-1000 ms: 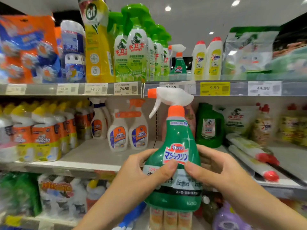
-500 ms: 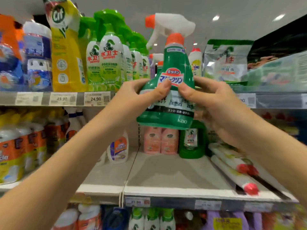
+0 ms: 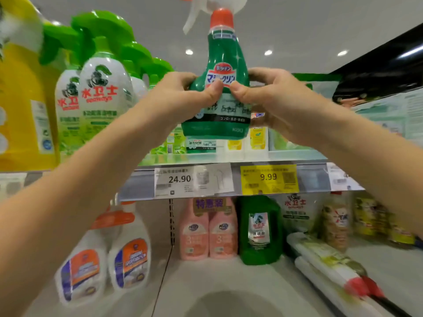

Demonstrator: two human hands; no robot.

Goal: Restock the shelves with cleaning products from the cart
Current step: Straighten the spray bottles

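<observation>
Both arms reach up, left hand (image 3: 180, 99) and right hand (image 3: 272, 99) wrapped around the green bottle (image 3: 219, 110), thumbs nearly touching on its label. It's upright, held just above the upper shelf (image 3: 311, 177), over the 24.90 tag (image 3: 174, 180).

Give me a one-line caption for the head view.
Left hand and right hand grip a green spray bottle upright at the upper shelf, above the 24.90 price tag.
</observation>
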